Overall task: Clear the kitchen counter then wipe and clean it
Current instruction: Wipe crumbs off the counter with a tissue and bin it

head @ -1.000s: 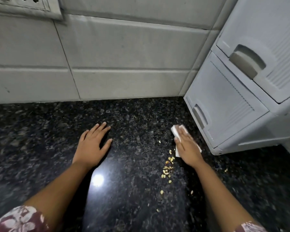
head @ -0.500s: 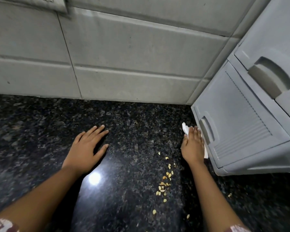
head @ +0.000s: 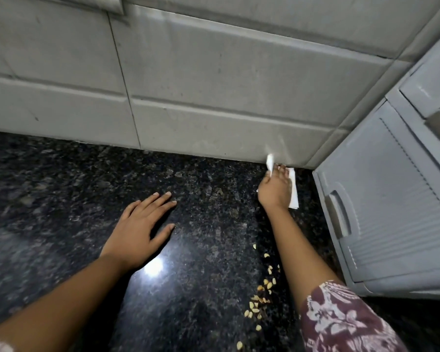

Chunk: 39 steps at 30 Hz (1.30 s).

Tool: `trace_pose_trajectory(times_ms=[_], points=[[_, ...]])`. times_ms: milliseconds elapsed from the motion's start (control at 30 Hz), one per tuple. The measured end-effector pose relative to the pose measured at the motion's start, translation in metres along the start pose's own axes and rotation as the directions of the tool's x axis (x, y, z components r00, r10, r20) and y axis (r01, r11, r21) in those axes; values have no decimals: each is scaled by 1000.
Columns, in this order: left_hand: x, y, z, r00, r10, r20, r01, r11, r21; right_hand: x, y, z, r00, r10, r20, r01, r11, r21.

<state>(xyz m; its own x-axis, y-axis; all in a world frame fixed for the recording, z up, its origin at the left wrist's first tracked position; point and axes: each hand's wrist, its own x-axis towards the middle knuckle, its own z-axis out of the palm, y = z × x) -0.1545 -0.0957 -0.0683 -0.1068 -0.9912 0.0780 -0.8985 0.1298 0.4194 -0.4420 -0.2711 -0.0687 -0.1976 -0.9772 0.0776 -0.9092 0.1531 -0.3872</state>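
Well, the dark speckled counter [head: 214, 199] meets a grey tiled wall [head: 214, 72], with drawers [head: 391, 199] at right. In that corner the right hand [head: 276, 189] presses a cloth [head: 294, 194] flat — the left hand [head: 140, 227] lies relaxed, fingers spread — and crumbs [head: 262, 293] are scattered nearby.

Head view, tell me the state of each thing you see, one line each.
Left hand: rests flat on the counter, holding nothing.
Right hand: presses the white tissue into the back corner by the wall.
White tissue: pinned under the right hand, one edge sticking up.
Crumbs: scattered beside the right forearm, not yet wiped.
Drawer unit: visible drawers closed.
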Motion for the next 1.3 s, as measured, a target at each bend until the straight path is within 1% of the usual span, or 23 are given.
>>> trace_pose_trajectory(times_ms=[67, 100, 133, 200, 267, 333, 400, 433, 467, 500, 567, 600, 633, 667, 700, 733, 800, 867, 1000, 1067, 1233, 1267, 1300], points=[[0, 1, -1, 1000, 1, 1, -1, 1000, 4, -11, -21, 10, 993, -79, 82, 79, 997, 0], [0, 1, -1, 1000, -1, 2, 1, 1000, 5, -18, -29, 11, 976, -166, 141, 168, 986, 1], [-1, 1, -1, 1000, -5, 4, 5, 1000, 8, -23, -33, 12, 937, -281, 206, 283, 959, 19], [-1, 1, -1, 1000, -8, 9, 8, 1000, 12, -32, -35, 7, 796, -516, 316, 502, 855, 130], [0, 0, -1, 1000, -7, 14, 7, 1000, 17, -42, -32, -3, 624, -670, 403, 627, 736, 254], [1, -1, 0, 1000, -5, 17, 4, 1000, 24, -64, -29, -14, 481, -735, 479, 674, 659, 335], [1, 0, 0, 1000, -9, 19, 9, 1000, 26, -95, -21, -26, 380, -760, 528, 699, 610, 374], [1, 0, 0, 1000, -11, 18, 11, 1000, 24, -111, -17, -33, 350, -771, 533, 702, 592, 395], [0, 0, 0, 1000, -9, 14, 9, 1000, 22, -123, -11, -41, 349, -778, 523, 692, 590, 416], [0, 0, 0, 1000, -6, 11, 6, 1000, 19, -130, -6, -52, 392, -776, 494, 669, 609, 426], [-1, -1, 0, 1000, -3, 14, 3, 1000, 23, -129, 5, -78, 580, -705, 408, 590, 709, 386], [-1, -1, 0, 1000, -3, 15, 2, 1000, 28, -122, 11, -90, 671, -652, 352, 565, 758, 326], [-1, -1, 0, 1000, -1, 15, 1, 1000, 31, -114, 19, -100, 738, -606, 296, 557, 795, 240], [0, -1, 1, 1000, 0, 14, -1, 999, 36, -103, 28, -106, 777, -578, 251, 560, 816, 147], [0, -1, 2, 1000, 3, 16, -4, 999, 41, -95, 40, -109, 797, -560, 228, 562, 825, 59], [0, -2, 2, 1000, 3, 17, -4, 999, 46, -88, 53, -106, 815, -533, 229, 551, 834, -20], [0, -3, 2, 1000, 3, 21, -4, 999, 53, -84, 83, -97, 865, -406, 294, 449, 889, -93], [0, -3, 2, 1000, 9, 12, -9, 998, 54, -92, 105, -88, 892, -277, 358, 325, 942, -81], [0, -4, 5, 1000, 16, -6, -16, 999, 50, -126, 108, -83, 922, -203, 329, 224, 974, -26], [1, -4, 6, 1000, 28, -10, -27, 998, 57, -146, 100, -78, 917, -214, 337, 207, 977, 59], [-14, 6, -3, 999, 29, -19, -26, 989, 144, -204, 74, -70, 856, -353, 377, 272, 929, 251], [-26, 10, -5, 1000, 6, -1, -5, 987, 162, -217, 69, -70, 842, -369, 394, 254, 915, 314], [-40, 15, -7, 999, -29, 21, 25, 986, 166, -227, 64, -72, 840, -362, 404, 198, 898, 393]])
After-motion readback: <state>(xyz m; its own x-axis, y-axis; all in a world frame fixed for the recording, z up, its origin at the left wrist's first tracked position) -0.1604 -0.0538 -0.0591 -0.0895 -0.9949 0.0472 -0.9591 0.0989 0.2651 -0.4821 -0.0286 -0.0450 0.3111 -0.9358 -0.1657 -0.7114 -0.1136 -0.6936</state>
